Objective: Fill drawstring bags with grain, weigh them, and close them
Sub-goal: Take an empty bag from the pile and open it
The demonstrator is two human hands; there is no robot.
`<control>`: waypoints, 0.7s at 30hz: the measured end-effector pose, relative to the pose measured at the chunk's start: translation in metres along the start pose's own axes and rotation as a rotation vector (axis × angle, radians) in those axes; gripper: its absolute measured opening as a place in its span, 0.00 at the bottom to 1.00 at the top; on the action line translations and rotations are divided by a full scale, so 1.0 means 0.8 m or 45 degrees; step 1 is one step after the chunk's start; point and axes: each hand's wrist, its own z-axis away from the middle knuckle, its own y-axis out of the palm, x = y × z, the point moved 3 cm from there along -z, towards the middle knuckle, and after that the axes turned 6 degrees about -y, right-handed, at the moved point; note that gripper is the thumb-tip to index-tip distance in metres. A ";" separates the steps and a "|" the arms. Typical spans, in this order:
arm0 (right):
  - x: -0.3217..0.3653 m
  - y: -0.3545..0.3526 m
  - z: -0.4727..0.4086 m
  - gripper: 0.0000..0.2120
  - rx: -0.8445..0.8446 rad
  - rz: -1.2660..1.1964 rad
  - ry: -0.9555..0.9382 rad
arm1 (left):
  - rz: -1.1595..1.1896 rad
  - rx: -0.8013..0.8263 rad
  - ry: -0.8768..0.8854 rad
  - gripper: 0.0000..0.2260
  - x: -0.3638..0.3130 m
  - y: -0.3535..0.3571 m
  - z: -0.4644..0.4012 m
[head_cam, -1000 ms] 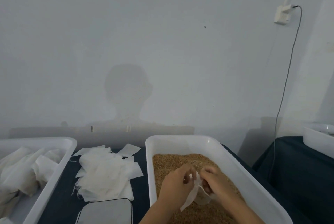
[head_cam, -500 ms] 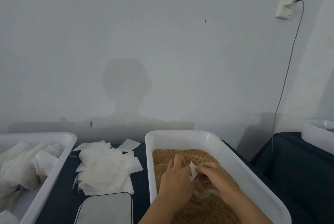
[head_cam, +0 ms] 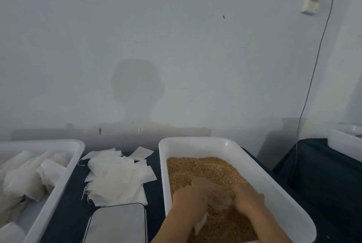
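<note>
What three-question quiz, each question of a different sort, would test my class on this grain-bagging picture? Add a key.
1. True or false: both hands are down in the tub of grain.
2. Multiple choice: where does the loose pile of empty bags lie? A) inside the grain tub B) on the dark cloth between the two white tubs C) on the scale
3. Fill the gap: the flat scale lies directly in front of the ____ of empty bags.

Key
1. True: the left hand and right hand hold a thin bag in the grain.
2. B: the tub on the left holds bags too.
3. pile
</note>
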 end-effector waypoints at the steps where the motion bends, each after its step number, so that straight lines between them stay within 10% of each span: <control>1: 0.000 0.000 0.001 0.14 0.011 0.019 -0.005 | -0.025 0.040 0.002 0.14 -0.001 0.001 0.000; 9: 0.006 -0.003 0.005 0.09 -0.071 -0.020 -0.136 | -0.084 0.211 0.041 0.11 -0.003 0.002 0.004; 15: -0.003 -0.037 0.010 0.09 -0.574 0.125 -0.028 | -0.065 0.229 0.001 0.12 -0.003 0.001 0.003; 21: -0.019 -0.063 0.012 0.09 -0.346 0.442 0.031 | -0.057 0.217 0.004 0.14 -0.002 -0.002 0.002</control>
